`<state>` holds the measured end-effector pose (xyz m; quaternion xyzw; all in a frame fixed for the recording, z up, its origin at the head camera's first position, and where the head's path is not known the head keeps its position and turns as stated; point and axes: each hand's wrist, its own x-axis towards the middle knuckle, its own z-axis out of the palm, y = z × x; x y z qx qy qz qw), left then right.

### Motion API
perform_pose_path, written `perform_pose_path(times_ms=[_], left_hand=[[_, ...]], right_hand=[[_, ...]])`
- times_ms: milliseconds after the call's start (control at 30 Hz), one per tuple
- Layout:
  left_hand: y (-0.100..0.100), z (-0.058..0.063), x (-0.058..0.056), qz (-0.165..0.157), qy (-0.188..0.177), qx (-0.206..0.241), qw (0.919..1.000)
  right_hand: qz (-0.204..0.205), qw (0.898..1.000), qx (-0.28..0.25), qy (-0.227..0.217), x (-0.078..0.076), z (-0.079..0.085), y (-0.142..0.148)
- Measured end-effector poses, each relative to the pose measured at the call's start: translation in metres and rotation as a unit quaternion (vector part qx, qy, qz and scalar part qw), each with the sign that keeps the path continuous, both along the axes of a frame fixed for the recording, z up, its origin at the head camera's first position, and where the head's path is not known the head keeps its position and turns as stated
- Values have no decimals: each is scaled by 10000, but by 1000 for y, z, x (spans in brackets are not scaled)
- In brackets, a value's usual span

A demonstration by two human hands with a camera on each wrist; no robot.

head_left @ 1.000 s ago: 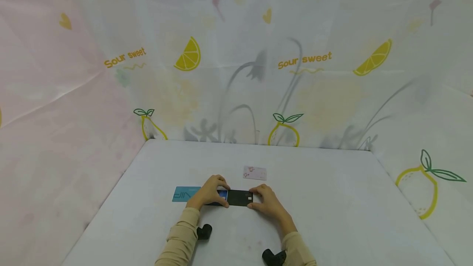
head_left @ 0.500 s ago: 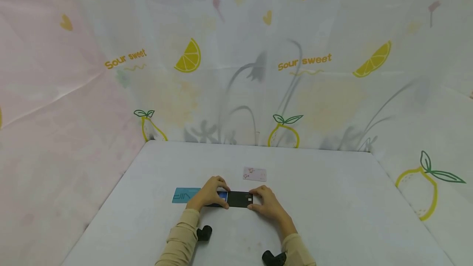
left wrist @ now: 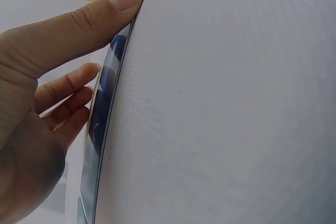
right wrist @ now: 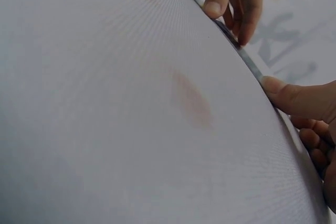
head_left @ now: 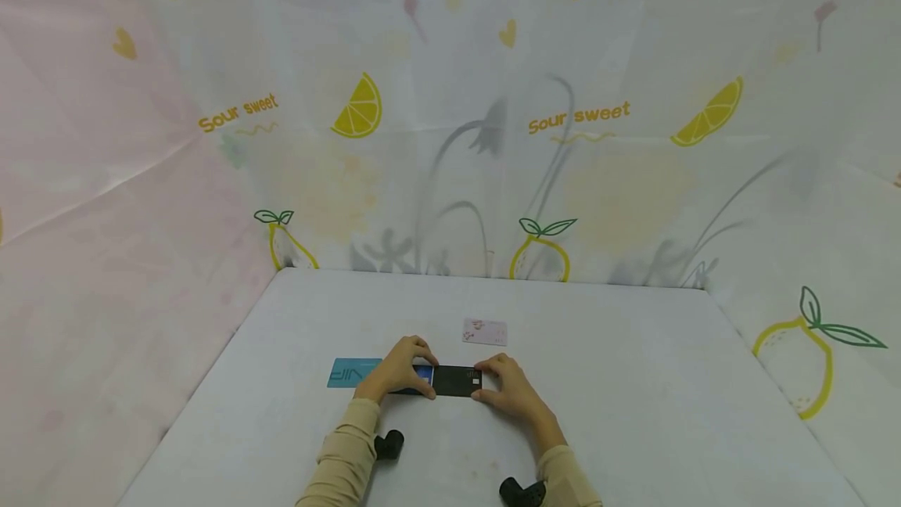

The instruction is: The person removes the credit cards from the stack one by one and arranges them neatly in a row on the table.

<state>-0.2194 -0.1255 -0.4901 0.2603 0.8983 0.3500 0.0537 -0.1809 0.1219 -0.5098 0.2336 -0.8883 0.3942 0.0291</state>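
Three cards lie end to end in a row on the white table. The teal card [head_left: 346, 372] with "VIP" lettering is at the left end. My left hand [head_left: 396, 370] arches over the dark blue card [head_left: 425, 375] in the middle, thumb at its near edge and fingers at its far edge; it hides much of that card. At the right end, the black card [head_left: 456, 381] with a small pale chip mark is pinched by my right hand [head_left: 511, 387] between thumb and forefinger across its short end. In the left wrist view the blue card [left wrist: 102, 103] appears nearly edge-on.
A pale pink card [head_left: 485, 332] lies alone behind the row. Black devices [head_left: 389, 444] sit at both wrists. A curtain [head_left: 450, 178] printed with lemons closes off the back and sides of the white table [head_left: 669, 390].
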Motion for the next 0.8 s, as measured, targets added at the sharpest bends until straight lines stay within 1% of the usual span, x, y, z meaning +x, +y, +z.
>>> perform_pose_path(times_ms=[200,467,667,800], left_hand=[[-1,-1,0,-9,38,-102,9999],[-1,-1,-1,27,-14,-90,10000],[0,0,0,51,-89,-15,9999],[0,0,0,68,-62,-78,9999]], right_hand=[[7,10000,-24,-8,1,0,0],[13,10000,-36,-75,3,3,0],[-14,10000,14,-78,2,2,-1],[-37,10000,37,-55,3,2,-1]])
